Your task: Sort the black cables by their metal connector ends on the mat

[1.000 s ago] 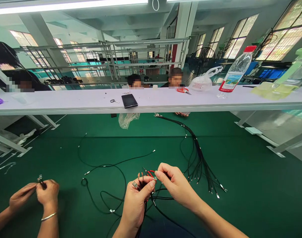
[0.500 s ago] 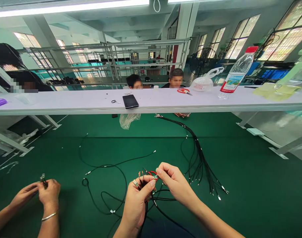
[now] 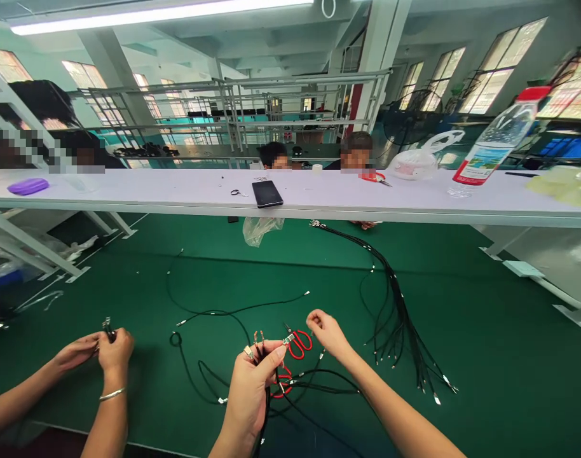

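My left hand [image 3: 252, 385] is closed round several black cables [image 3: 266, 413]. Their small metal connectors and copper-coloured ends [image 3: 259, 338] stick up past the fingers, and one connector [image 3: 288, 340] is pinched at the thumb tip. To the right and apart from it, my right hand [image 3: 327, 332] has its fingertips pressed together; what they hold, if anything, is too small to make out. Red-handled scissors [image 3: 300, 344] lie on the green table between the hands. A second red handle [image 3: 285, 384] shows partly behind the left hand and cables.
A co-worker's hands [image 3: 112, 350] hold a dark cable piece at left. A black cable bundle [image 3: 399, 299] lies to the right, loose cables [image 3: 224, 312] to the left. Above runs a white shelf [image 3: 185, 194] bearing a phone [image 3: 267, 194], a bottle [image 3: 498, 149] and a plastic bag [image 3: 417, 164].
My right hand has drawn away from the connector in my left hand, up and to the right, uncovering the red-handled scissors. The whole view has shifted slightly, with the scene moving right.
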`<action>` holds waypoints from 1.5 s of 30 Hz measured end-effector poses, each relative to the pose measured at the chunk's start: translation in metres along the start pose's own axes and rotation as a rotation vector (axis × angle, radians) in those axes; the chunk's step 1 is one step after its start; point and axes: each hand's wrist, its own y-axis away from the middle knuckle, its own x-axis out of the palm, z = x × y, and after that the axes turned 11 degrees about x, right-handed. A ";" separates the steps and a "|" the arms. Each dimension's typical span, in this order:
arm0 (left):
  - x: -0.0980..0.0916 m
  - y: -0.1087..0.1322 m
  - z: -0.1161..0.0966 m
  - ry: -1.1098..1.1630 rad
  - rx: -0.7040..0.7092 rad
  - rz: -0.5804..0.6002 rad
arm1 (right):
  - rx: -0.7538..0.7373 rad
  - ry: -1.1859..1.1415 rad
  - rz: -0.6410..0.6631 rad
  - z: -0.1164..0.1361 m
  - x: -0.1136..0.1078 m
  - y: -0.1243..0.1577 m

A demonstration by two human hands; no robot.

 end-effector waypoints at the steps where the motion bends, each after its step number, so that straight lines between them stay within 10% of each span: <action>1: -0.004 -0.001 -0.001 0.015 -0.013 -0.027 | 0.031 0.070 -0.012 -0.014 0.014 -0.013; 8: -0.025 -0.007 -0.004 0.082 -0.047 -0.121 | 0.123 0.506 -0.067 -0.069 0.091 -0.046; 16: -0.023 -0.014 -0.003 0.081 -0.065 -0.127 | 0.120 0.640 -0.064 -0.077 0.100 -0.058; 23: -0.017 -0.012 -0.001 0.051 -0.096 -0.057 | 0.034 0.377 0.133 -0.078 0.052 -0.036; 33: -0.014 -0.003 -0.004 -0.074 -0.074 0.003 | -0.223 -0.590 0.671 0.020 -0.057 0.055; 45: -0.013 0.017 -0.006 -0.191 -0.005 0.171 | -0.467 0.322 0.300 0.064 -0.096 0.084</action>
